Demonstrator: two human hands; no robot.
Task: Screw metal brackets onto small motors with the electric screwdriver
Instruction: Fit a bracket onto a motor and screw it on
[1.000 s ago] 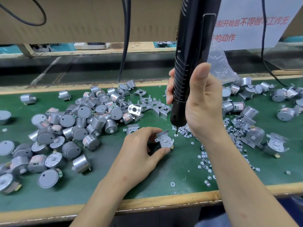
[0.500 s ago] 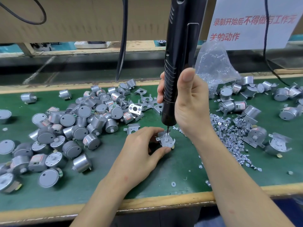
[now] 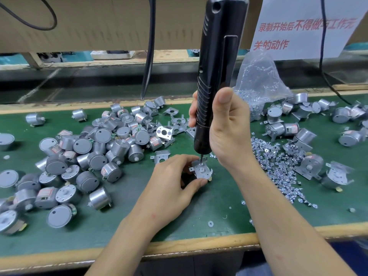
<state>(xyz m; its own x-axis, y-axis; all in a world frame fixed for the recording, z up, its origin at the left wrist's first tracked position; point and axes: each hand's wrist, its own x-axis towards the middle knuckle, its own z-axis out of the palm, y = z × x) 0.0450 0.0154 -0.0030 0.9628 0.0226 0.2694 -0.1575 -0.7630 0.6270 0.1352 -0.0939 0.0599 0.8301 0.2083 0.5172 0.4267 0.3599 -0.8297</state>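
Two hands grasp: left hand (image 3: 169, 182) pinches the seemingly light, rigid motor (image 3: 201, 170) by its rim at centre frame; right hand (image 3: 229, 126) grips the electric screwdriver (image 3: 217, 66).

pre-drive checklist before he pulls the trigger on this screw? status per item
1. Workpiece held: left hand pinches the bracket down on the green mat. ok
2. Tool grip: right hand grips the electric screwdriver, which stands near upright. ok
3. Bit placement: the bit meets the bracket's far edge. ok
4. Screw seated in its hole under the bit: too small to see. cannot tell
5. Left fingertips apart from the bit: one lies right beside it. cannot tell
6. Spare screws at hand: loose pile on the mat by the right wrist. ok
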